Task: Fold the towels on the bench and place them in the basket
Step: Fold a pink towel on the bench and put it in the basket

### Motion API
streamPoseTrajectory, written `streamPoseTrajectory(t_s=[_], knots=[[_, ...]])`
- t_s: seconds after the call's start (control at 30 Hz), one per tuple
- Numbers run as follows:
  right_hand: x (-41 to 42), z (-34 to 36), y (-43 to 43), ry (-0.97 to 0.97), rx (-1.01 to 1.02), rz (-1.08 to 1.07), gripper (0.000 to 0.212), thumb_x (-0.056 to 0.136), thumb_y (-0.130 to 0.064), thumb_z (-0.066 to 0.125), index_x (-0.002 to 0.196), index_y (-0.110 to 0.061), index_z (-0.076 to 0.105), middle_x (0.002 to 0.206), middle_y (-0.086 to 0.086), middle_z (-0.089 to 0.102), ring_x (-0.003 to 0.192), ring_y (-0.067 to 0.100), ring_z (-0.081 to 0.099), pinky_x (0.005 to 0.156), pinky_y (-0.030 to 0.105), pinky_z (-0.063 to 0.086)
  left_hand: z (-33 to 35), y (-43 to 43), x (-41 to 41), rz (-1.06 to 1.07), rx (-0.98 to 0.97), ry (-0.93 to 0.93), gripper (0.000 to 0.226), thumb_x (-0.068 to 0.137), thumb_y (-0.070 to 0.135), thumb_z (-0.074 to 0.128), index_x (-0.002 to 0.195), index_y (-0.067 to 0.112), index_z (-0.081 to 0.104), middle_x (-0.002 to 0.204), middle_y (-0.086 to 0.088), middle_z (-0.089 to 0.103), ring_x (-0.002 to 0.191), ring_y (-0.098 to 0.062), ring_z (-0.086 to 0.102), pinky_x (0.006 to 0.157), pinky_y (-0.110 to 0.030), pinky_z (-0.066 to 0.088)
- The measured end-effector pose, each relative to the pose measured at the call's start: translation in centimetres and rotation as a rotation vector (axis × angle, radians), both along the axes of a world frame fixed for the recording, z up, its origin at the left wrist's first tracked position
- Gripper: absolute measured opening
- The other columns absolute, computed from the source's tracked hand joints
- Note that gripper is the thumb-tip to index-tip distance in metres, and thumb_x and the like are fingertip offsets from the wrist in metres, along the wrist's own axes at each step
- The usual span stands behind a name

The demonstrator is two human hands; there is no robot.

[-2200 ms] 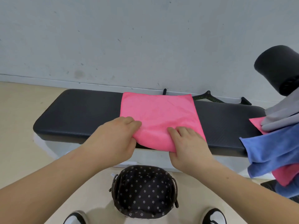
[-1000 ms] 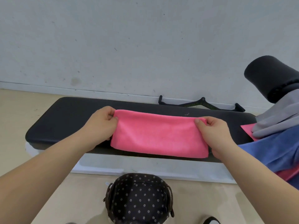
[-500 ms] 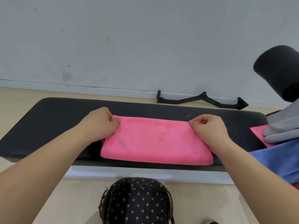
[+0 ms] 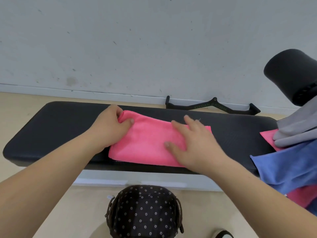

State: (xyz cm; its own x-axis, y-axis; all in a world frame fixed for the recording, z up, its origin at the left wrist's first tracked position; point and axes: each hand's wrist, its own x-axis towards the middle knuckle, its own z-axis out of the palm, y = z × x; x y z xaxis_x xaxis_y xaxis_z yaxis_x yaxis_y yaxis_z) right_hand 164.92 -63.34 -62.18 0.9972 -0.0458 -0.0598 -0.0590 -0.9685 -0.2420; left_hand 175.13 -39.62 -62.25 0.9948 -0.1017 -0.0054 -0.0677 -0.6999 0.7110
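Note:
A pink towel point(image 4: 147, 143), folded into a long strip, lies across the middle of the black padded bench point(image 4: 56, 124). My left hand point(image 4: 111, 127) pinches the strip's far left corner and lifts it slightly. My right hand point(image 4: 193, 143) lies flat on the right half of the strip with its fingers spread, pressing it down. The dark basket point(image 4: 145, 212) with a dotted lining stands on the floor just in front of the bench, below my arms, and nothing shows inside it.
At the bench's right end lies a heap of towels: grey point(image 4: 295, 129), blue point(image 4: 288, 169) and pink point(image 4: 267, 136). A black foam roller pad point(image 4: 293, 74) sticks out above them. A black metal handle point(image 4: 212, 107) lies on the floor by the wall.
My right hand let go of the strip's right corner and moved left, flattening onto the towel. My left hand has raised the left corner a little.

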Motion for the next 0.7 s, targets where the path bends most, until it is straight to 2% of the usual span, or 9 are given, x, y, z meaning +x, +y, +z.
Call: streamPoseTrajectory(t_s=[0.03, 0.1, 0.2, 0.3, 0.43, 0.57, 0.7], knots=[[-0.4, -0.6, 0.5, 0.107, -0.056, 0.005, 0.079, 0.092, -0.079, 0.028, 0.161, -0.044, 0.013, 0.173, 0.002, -0.002, 0.159, 0.033, 0.001, 0.127, 0.056, 0.006, 0.1, 0.2, -0.1, 0.029, -0.048, 0.025, 0.028, 0.095, 0.036, 0.068, 0.109, 0.016, 0.057, 0.102, 0.001, 0.06, 0.086, -0.014, 0.056, 0.066, -0.028, 0.042], [-0.7, -1.7, 0.5, 0.211, -0.099, -0.023, 0.079, 0.091, -0.083, 0.018, 0.16, -0.05, -0.001, 0.172, -0.002, -0.015, 0.158, 0.034, -0.012, 0.124, 0.061, -0.005, 0.0, 0.5, -0.2, 0.056, -0.096, 0.121, 0.032, 0.094, 0.038, 0.07, 0.11, 0.011, 0.064, 0.104, -0.007, 0.066, 0.087, -0.016, 0.061, 0.066, -0.029, 0.045], [-0.5, -2.6, -0.1, 0.189, -0.113, -0.038, 0.076, 0.089, -0.084, 0.009, 0.158, -0.055, -0.004, 0.171, -0.007, -0.018, 0.157, 0.033, -0.017, 0.122, 0.062, -0.011, 0.4, 0.7, -0.7, 0.066, -0.133, 0.325, 0.035, 0.092, 0.039, 0.074, 0.097, 0.005, 0.071, 0.094, -0.013, 0.073, 0.076, -0.023, 0.068, 0.055, -0.029, 0.051], [0.0, -3.1, -0.3, 0.14, -0.125, -0.041, 0.074, 0.088, -0.084, 0.008, 0.157, -0.058, -0.001, 0.172, -0.008, -0.014, 0.157, 0.032, -0.016, 0.122, 0.063, -0.01, 0.9, 0.8, -1.4, 0.07, -0.163, 0.449, 0.037, 0.087, 0.038, 0.081, 0.101, 0.005, 0.069, 0.095, -0.013, 0.074, 0.079, -0.028, 0.073, 0.052, -0.032, 0.057], [0.6, -3.0, 0.0, 0.118, -0.148, -0.071, 0.073, 0.09, -0.083, 0.008, 0.157, -0.057, 0.001, 0.173, -0.006, -0.011, 0.157, 0.034, -0.014, 0.12, 0.066, -0.014, 0.9, 0.7, -1.6, 0.015, -0.203, 0.431, 0.024, 0.093, 0.032, 0.076, 0.102, 0.01, 0.071, 0.095, -0.008, 0.075, 0.079, -0.022, 0.073, 0.052, -0.029, 0.056], [0.9, -2.0, 2.2, 0.022, -0.235, -0.022, 0.069, 0.097, -0.073, 0.006, 0.161, -0.047, 0.0, 0.172, -0.001, -0.017, 0.157, 0.037, -0.016, 0.12, 0.067, -0.012, 1.0, 1.9, -0.9, 0.068, -0.27, 0.367, 0.025, 0.094, 0.034, 0.074, 0.101, 0.011, 0.069, 0.094, -0.007, 0.073, 0.075, -0.021, 0.068, 0.052, -0.028, 0.051], [0.8, -2.8, 4.7, 0.15, -0.162, 0.055, 0.065, 0.098, -0.071, 0.006, 0.158, -0.052, -0.012, 0.17, -0.003, -0.024, 0.155, 0.036, -0.025, 0.121, 0.064, -0.015, 1.0, 3.9, -0.3, 0.178, -0.361, 0.357, 0.026, 0.093, 0.035, 0.075, 0.092, 0.011, 0.065, 0.086, -0.006, 0.07, 0.069, -0.022, 0.062, 0.056, -0.029, 0.046]])
